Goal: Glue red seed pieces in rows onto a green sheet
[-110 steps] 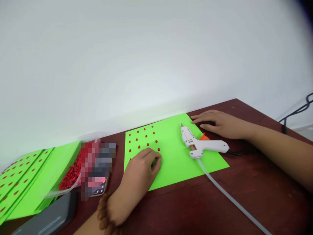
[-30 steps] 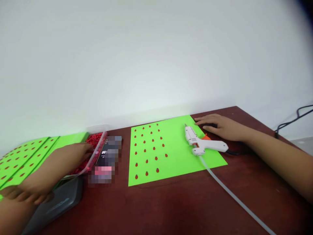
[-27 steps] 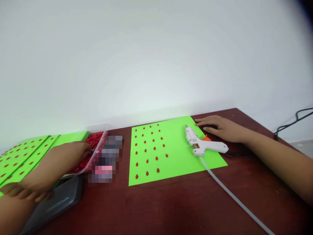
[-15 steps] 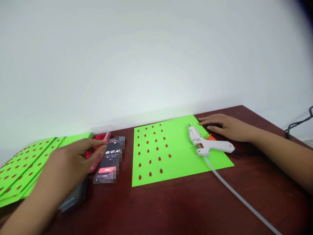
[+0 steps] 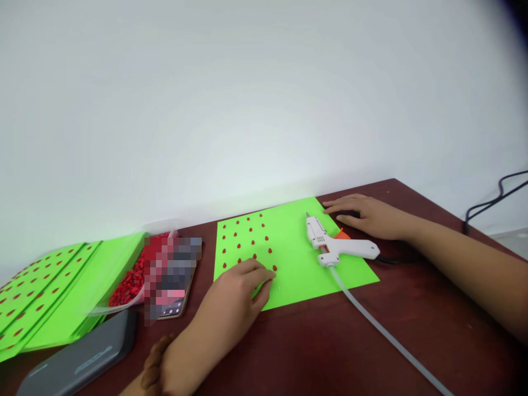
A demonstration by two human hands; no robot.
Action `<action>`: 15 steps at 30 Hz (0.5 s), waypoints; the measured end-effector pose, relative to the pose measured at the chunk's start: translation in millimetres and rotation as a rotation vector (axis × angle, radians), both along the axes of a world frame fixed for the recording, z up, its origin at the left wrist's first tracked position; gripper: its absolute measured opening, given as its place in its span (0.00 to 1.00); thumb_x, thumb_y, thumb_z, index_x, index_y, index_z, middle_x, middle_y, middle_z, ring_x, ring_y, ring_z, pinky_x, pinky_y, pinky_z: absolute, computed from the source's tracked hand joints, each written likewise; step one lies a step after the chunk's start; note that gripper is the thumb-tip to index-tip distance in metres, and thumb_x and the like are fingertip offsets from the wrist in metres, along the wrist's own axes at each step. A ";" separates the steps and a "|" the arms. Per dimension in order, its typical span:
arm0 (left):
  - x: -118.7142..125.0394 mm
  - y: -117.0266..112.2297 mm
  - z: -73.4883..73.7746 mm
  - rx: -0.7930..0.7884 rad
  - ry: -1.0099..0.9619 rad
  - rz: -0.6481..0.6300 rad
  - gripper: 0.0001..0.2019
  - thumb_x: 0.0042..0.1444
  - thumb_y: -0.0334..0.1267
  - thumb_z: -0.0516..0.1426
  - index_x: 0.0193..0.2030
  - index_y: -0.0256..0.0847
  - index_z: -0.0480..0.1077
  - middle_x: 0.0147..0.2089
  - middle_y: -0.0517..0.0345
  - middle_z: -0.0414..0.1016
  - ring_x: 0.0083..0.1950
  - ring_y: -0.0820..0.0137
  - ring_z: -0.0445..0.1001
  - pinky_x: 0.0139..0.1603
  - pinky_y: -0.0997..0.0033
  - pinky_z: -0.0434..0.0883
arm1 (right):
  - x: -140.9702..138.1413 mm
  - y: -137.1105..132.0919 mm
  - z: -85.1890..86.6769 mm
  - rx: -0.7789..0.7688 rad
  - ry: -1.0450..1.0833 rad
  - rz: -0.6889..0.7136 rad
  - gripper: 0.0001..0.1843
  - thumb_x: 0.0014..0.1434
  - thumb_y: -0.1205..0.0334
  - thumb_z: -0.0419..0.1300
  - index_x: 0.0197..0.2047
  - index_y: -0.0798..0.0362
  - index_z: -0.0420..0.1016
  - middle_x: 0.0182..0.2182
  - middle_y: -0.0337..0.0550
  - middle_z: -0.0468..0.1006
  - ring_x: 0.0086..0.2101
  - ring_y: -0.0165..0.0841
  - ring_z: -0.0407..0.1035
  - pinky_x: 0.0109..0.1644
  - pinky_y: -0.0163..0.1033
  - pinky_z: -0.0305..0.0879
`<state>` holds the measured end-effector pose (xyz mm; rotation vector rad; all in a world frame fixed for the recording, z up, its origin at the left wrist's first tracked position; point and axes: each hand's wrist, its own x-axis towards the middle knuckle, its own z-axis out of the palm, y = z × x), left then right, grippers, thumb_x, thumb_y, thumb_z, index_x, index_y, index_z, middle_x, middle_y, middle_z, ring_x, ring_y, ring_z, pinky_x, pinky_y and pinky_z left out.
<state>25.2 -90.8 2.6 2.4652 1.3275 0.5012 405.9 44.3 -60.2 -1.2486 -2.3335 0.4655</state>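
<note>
My left grip [image 5: 241, 289] rests on the near edge of a bright green sheet [image 5: 297, 269], its fingers curled and pressed together, with the fingertips [image 5: 268, 275] on the sheet just beside rows of small red drops [image 5: 247, 236]. The hand covers what lies under it, so I cannot tell whether it pinches anything. A dark beaded bracelet [image 5: 152, 373] circles my left wrist.

My right grip [image 5: 363, 217] lies spread and relaxed over a dark object [image 5: 348, 214], mostly hidden, just past the sheet's far right corner. Right beside it, a white glue gun [image 5: 325, 239] lies on its side on the sheet, untouched by either hand, with an orange part [image 5: 342, 235] showing beneath it. A black cord [image 5: 391, 260] leaves its grip end, and a long pale glue stick [image 5: 371, 319] trails across the dark red counter [image 5: 313, 352].

Left of the sheet sit a clear bag of red bits [image 5: 127, 289] and a phone [image 5: 175, 311], its screen blurred. Nearer me lies a dark grey case [image 5: 78, 352], and beyond it a stack of dotted green sheets [image 5: 49, 291].
</note>
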 end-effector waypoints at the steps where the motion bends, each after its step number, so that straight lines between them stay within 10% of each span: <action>1: 0.9 -1.3 -2.7 0.013 -0.002 -0.012 0.10 0.67 0.30 0.59 0.47 0.43 0.83 0.44 0.54 0.83 0.42 0.66 0.83 0.46 0.68 0.79 | 0.1 0.3 0.5 -0.002 -0.008 0.001 0.21 0.69 0.51 0.57 0.61 0.34 0.83 0.65 0.35 0.79 0.64 0.50 0.72 0.70 0.66 0.66; 15: 13.6 -5.2 -15.2 0.075 0.019 0.017 0.08 0.67 0.29 0.60 0.44 0.41 0.82 0.41 0.55 0.84 0.41 0.65 0.83 0.42 0.68 0.81 | 0.2 2.1 1.2 -0.025 -0.020 -0.011 0.22 0.68 0.50 0.58 0.61 0.33 0.83 0.66 0.34 0.78 0.65 0.51 0.71 0.71 0.68 0.64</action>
